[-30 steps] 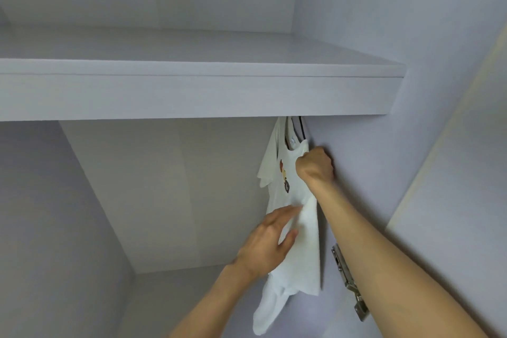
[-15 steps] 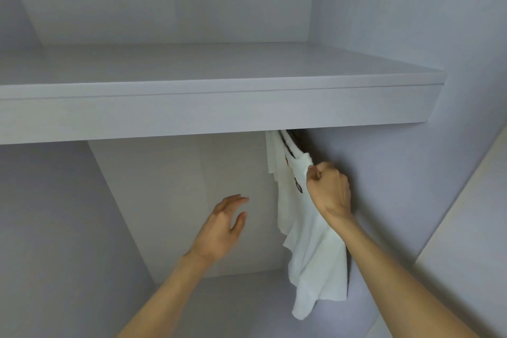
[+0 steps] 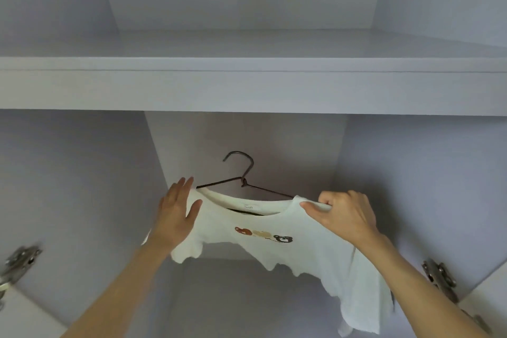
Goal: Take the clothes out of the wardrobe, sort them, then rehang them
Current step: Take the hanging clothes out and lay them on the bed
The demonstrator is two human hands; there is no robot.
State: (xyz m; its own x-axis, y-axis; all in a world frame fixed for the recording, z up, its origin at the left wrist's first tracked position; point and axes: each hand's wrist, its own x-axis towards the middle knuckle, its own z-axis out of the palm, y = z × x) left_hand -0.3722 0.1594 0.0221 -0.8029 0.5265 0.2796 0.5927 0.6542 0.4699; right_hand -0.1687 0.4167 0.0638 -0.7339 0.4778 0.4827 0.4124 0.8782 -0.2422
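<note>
A small white T-shirt with a row of brown bear prints hangs on a dark wire hanger. It faces me in the middle of the wardrobe, below the shelf, and its hook hangs free of any rail. My right hand grips the shirt's right shoulder together with the hanger end. My left hand lies flat with straight fingers against the shirt's left shoulder.
A thick white shelf spans the wardrobe just above the hanger. White side walls close in left and right. Metal door hinges sit at the lower left and lower right.
The shirt has come off the far right end of the wardrobe to the middle and turned to face me. My left hand has moved from open air onto the shirt's left shoulder.
</note>
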